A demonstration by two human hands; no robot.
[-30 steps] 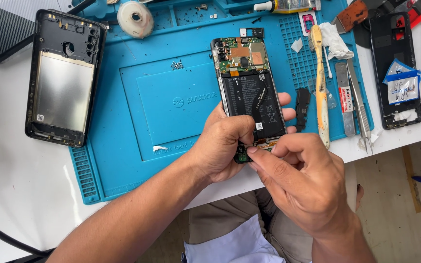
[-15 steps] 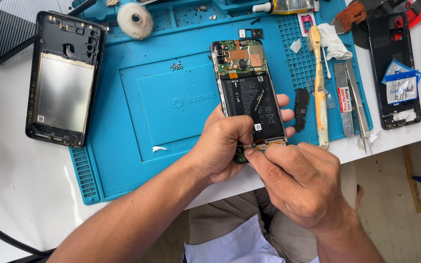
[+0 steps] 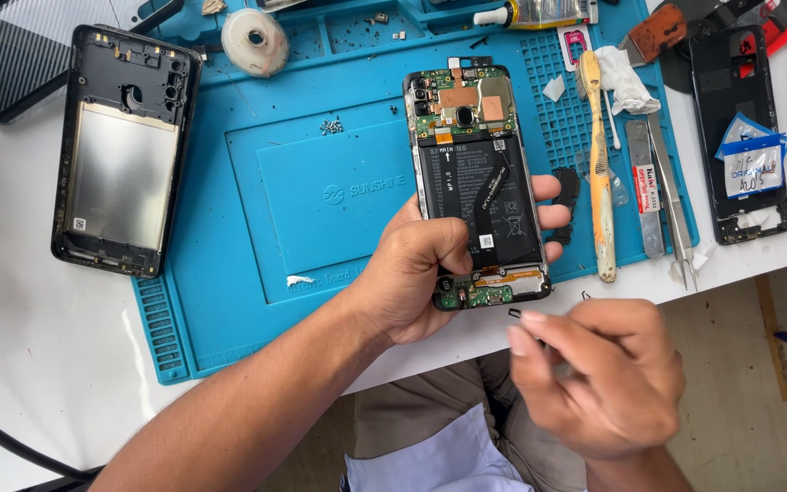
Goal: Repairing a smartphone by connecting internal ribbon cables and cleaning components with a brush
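My left hand (image 3: 412,273) grips an opened phone (image 3: 475,173) from its left side, fingertips showing on the right edge. The phone has its back off, showing a black battery, a green board at the top and a small board at the bottom. It is held just above the blue work mat (image 3: 302,200) near the table's front edge. My right hand (image 3: 594,383) is below and to the right of the phone, off the table, slightly blurred. Its thumb and forefinger pinch a tiny black part (image 3: 514,312) just under the phone's bottom edge.
A black phone back cover (image 3: 125,150) lies at the mat's left edge. A white tape roll (image 3: 255,39) and loose screws (image 3: 328,128) sit on the mat. A yellow-handled brush (image 3: 598,173), tweezers (image 3: 671,200) and another black phone frame (image 3: 740,128) lie to the right.
My right hand has drawn back from the phone's bottom edge, down and to the right, with a tiny black part at its fingertips. The left hand has kept hold of the phone.
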